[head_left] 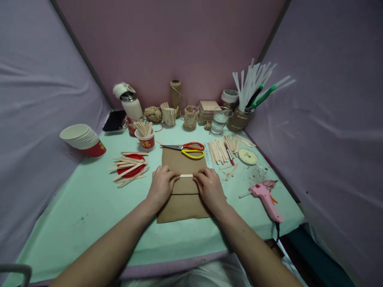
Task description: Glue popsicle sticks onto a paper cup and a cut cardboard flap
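Observation:
A pale wooden craft stick (186,175) lies level between my two hands, over a folded brown paper sheet (179,209). My left hand (163,181) pinches its left end between thumb and fingers. At the right end, my right hand (209,185) pinches it the same way. Scissors (193,150) with one red and one yellow handle loop lie across the top of the brown paper, blades pointing left. Both ends of the stick are partly hidden by my fingertips.
Craft sticks lie on a red plate (131,166) at left and in rows (218,152) at right. A pink glue gun (267,199) rests near the right edge. Stacked paper cups (83,139), a bottle (131,107), a water cup (219,122) and a jar of white strips (239,119) stand farther back.

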A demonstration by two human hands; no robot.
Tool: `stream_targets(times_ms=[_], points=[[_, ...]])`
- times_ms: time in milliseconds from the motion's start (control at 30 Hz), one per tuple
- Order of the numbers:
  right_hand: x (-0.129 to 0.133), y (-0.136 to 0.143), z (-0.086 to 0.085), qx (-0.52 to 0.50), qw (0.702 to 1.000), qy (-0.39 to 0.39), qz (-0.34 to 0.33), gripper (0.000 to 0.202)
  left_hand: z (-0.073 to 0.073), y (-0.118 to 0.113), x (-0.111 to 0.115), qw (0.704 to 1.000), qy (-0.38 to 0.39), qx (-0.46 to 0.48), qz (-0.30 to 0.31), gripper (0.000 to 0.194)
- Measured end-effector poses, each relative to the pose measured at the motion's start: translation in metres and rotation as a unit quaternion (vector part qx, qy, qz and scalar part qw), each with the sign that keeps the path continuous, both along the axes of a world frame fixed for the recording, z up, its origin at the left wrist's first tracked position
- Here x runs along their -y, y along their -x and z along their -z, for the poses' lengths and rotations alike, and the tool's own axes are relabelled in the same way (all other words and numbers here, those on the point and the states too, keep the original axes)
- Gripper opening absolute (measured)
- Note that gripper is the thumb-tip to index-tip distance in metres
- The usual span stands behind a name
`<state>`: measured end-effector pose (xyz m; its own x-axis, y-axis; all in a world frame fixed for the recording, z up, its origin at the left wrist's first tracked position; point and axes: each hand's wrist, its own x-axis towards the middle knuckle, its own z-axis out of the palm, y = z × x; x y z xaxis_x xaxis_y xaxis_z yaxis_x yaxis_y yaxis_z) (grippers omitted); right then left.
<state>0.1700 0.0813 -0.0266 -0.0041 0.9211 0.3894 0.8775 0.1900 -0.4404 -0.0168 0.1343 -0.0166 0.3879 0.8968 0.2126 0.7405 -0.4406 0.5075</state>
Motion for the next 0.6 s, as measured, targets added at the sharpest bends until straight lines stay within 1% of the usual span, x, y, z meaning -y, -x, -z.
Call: stream_targets(times_ms=[100,233,467,600], points=[[0.0022,0.0011,-0.0018,0.027,1.000,-0.009,0.011,0.015,-0.0003,-0.0004,0.0020,1.000,-0.012,0.001,-0.002,0.018],[0.0031,0.0020,-0.0038,0.051,0.999,-0.001,0.007,0.016,-0.0008,-0.0007,0.0029,1.000,-0.016,0.002,0.001,0.020],[0.0029,0.0012,-0.0038,0.040,0.999,-0.001,0.006,0.018,0.0003,0.0001,0.0010,1.000,-0.006,0.027,-0.004,0.019],[0.0035,0.0018,-0.0037,0.036,0.999,0.002,0.005,0.020,0.0012,0.0002,-0.0006,1.000,0.010,0.025,-0.006,0.018]])
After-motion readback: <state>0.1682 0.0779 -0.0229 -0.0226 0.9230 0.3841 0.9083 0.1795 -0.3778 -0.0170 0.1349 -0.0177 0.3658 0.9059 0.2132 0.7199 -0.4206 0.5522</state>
